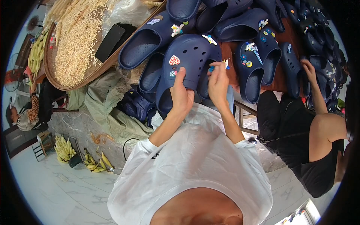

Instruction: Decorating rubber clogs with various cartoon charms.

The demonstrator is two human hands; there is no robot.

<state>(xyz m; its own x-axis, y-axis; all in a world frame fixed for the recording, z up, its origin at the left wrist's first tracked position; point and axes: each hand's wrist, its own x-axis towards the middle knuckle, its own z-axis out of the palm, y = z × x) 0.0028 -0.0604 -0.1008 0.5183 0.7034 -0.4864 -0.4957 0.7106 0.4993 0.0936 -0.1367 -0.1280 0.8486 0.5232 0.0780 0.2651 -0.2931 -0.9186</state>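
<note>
A navy blue foam clog (189, 50) with round holes is gripped by my left hand (182, 94), its thumb lying on the upper near the opening. Just above the thumb sit a red-and-white charm (174, 60) and a small spiral charm (173, 74). A white figure charm (209, 39) is fixed near the toe. Beside the clog's right side, my right hand (219, 82) has its fingers pinched together at a small colourful shoe charm (226, 63), partly hidden by the fingers. A second navy clog (203, 84) lies partly covered beneath.
Several decorated navy clogs (249, 75) cover the table ahead and right. Left stands a round tray (71, 87) of loose corn kernels (77, 48) with a black phone (110, 42). A green sack (112, 107) hangs nearby. At right, another person's hand (309, 71) reaches among clogs.
</note>
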